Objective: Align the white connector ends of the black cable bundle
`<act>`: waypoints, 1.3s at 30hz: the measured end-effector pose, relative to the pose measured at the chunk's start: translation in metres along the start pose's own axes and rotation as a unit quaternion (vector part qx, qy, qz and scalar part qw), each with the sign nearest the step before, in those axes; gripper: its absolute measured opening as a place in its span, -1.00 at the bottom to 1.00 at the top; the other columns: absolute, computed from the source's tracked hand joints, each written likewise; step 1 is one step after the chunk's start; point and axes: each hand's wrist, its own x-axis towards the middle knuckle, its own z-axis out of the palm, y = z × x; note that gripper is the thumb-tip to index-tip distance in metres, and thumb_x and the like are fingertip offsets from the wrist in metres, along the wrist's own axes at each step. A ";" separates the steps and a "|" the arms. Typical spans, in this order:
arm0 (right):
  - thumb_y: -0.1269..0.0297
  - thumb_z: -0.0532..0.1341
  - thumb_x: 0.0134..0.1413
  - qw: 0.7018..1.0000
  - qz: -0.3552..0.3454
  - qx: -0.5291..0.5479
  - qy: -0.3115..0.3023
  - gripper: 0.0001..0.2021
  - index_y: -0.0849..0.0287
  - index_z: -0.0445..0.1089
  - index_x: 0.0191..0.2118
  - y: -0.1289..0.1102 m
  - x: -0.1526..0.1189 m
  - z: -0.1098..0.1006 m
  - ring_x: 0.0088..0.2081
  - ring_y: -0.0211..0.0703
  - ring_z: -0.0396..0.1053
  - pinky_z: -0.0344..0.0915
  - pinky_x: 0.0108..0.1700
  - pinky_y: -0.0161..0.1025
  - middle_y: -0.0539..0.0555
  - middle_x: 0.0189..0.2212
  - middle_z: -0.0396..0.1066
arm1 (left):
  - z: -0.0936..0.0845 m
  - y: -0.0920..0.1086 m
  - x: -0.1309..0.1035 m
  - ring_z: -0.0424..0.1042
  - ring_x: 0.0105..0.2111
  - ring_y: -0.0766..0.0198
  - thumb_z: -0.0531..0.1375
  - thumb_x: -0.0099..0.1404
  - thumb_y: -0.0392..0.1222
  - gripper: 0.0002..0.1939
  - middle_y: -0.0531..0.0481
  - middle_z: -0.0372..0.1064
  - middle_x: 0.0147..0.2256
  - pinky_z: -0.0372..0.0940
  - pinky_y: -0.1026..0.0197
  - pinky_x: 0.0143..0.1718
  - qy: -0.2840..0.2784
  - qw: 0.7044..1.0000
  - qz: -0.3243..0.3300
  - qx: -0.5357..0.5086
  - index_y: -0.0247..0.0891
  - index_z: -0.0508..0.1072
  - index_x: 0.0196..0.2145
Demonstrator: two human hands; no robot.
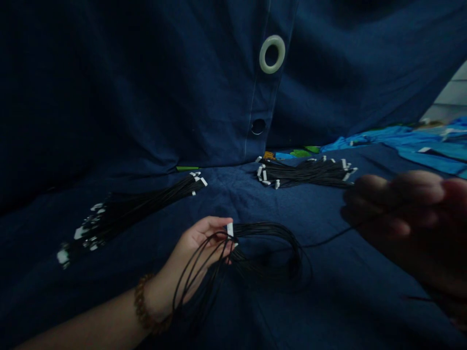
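My left hand (206, 243), with a beaded bracelet at the wrist, pinches a white connector (229, 229) at the end of a black wire harness (277, 231). The harness wires loop out to the right, and several loose strands hang down over the wrist. On the right, close to the camera and dark, my right hand (404, 209) has its fingers curled. A single black wire (335, 236) runs from the harness into those fingers; its end is hidden there.
One bundle of black wires (146, 209) with white connectors lies to the left on the dark blue cloth (233, 194). Another wire bundle (306, 172) lies behind, right of the middle. A dark blue curtain (204, 87) with ring eyelets hangs at the back. Bright blue patterned fabric (412, 143) shows far right.
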 end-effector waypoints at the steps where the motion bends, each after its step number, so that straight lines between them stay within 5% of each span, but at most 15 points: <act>1: 0.00 -0.18 0.20 0.992 0.031 0.113 0.043 -0.65 -0.14 0.30 -0.37 -0.005 0.004 0.002 -0.46 -0.40 0.37 0.33 -0.42 -0.44 -0.17 -0.56 0.35 | 0.000 0.000 0.000 0.37 -0.46 0.40 0.27 0.00 -0.42 -0.69 0.06 0.38 -0.44 0.28 0.43 -0.50 -0.002 1.000 0.002 0.000 -0.24 0.42 -0.25; 3: 0.06 -0.20 0.23 0.946 0.101 0.296 0.088 -0.68 -0.23 0.29 -0.27 -0.013 0.008 0.008 -0.45 -0.51 0.36 0.27 -0.41 -0.54 -0.29 -0.48 0.39 | 0.000 -0.001 -0.001 0.36 -0.45 0.40 0.26 0.01 -0.41 -0.70 0.07 0.36 -0.44 0.29 0.42 -0.49 -0.006 1.000 0.009 0.006 -0.22 0.42 -0.25; 5: 0.09 -0.18 0.23 0.931 0.146 0.335 0.000 -0.72 -0.21 0.22 -0.11 -0.020 0.005 0.016 -0.62 -0.56 0.32 0.17 -0.58 -0.60 -0.30 -0.50 0.40 | -0.001 -0.001 -0.002 0.35 -0.45 0.41 0.25 0.03 -0.40 -0.71 0.09 0.36 -0.42 0.30 0.41 -0.47 -0.013 1.000 0.017 0.012 -0.20 0.43 -0.25; 8: 0.21 0.13 0.06 0.919 0.206 0.262 -0.208 -0.81 0.09 0.25 -0.18 -0.026 -0.008 0.037 -0.73 -0.38 0.32 0.13 -0.74 -0.53 -0.16 -0.60 0.41 | -0.001 -0.002 -0.003 0.36 -0.46 0.41 0.26 0.01 -0.42 -0.70 0.11 0.39 -0.43 0.30 0.42 -0.49 -0.031 0.999 0.026 0.008 -0.15 0.44 -0.28; 10: 0.31 0.13 0.05 0.944 0.188 0.089 -0.255 -0.94 0.16 0.27 -0.39 -0.027 -0.019 0.051 -0.63 -0.32 0.38 0.22 -0.66 -0.49 -0.10 -0.63 0.39 | 0.001 -0.002 -0.003 0.37 -0.51 0.41 0.27 -0.02 -0.43 -0.70 0.12 0.41 -0.47 0.29 0.42 -0.54 -0.046 0.999 0.026 0.001 -0.13 0.45 -0.32; 14: 0.48 0.06 0.04 0.970 0.008 -0.160 -0.184 -0.86 0.10 0.29 -0.38 -0.024 -0.033 0.065 -0.53 -0.37 0.35 0.24 -0.52 -0.46 -0.10 -0.53 0.38 | 0.005 0.000 -0.004 0.35 -0.60 0.41 0.32 -0.10 -0.41 -0.75 0.13 0.40 -0.55 0.31 0.41 -0.62 -0.060 0.998 0.023 -0.014 -0.17 0.47 -0.42; 21: 0.44 -0.08 0.16 0.948 -0.108 -0.228 -0.195 -0.79 0.11 0.25 -0.19 -0.019 -0.040 0.064 -0.44 -0.32 0.38 0.30 -0.43 -0.43 -0.05 -0.43 0.40 | 0.006 0.001 -0.008 0.36 -0.58 0.44 0.33 -0.12 -0.42 -0.78 0.11 0.37 -0.54 0.35 0.42 -0.61 -0.078 0.996 0.043 -0.028 -0.23 0.47 -0.46; 26: 0.35 -0.24 0.25 0.921 -0.238 -0.288 -0.105 -0.60 0.19 0.33 -0.33 -0.017 -0.041 0.071 -0.50 -0.27 0.39 0.32 -0.45 -0.40 0.03 -0.54 0.42 | 0.004 -0.002 -0.009 0.37 -0.59 0.45 0.31 -0.07 -0.41 -0.79 0.12 0.37 -0.53 0.34 0.43 -0.61 -0.114 0.991 0.060 -0.023 -0.20 0.46 -0.44; 30: 0.40 -0.23 0.22 0.897 -0.281 -0.337 -0.054 -0.59 0.19 0.35 -0.35 -0.015 -0.043 0.074 -0.53 -0.25 0.38 0.33 -0.45 -0.39 0.05 -0.56 0.42 | 0.002 -0.003 -0.010 0.37 -0.58 0.45 0.31 -0.06 -0.40 -0.80 0.13 0.35 -0.52 0.36 0.41 -0.60 -0.111 0.992 0.049 -0.033 -0.21 0.44 -0.44; 39: 0.43 -0.21 0.19 0.878 -0.323 -0.351 -0.045 -0.62 0.17 0.34 -0.35 -0.017 -0.041 0.075 -0.53 -0.29 0.38 0.34 -0.44 -0.42 0.02 -0.54 0.43 | 0.005 -0.001 -0.010 0.36 -0.58 0.47 0.30 -0.05 -0.40 -0.80 0.14 0.37 -0.52 0.34 0.44 -0.58 -0.136 0.988 0.061 -0.029 -0.20 0.44 -0.43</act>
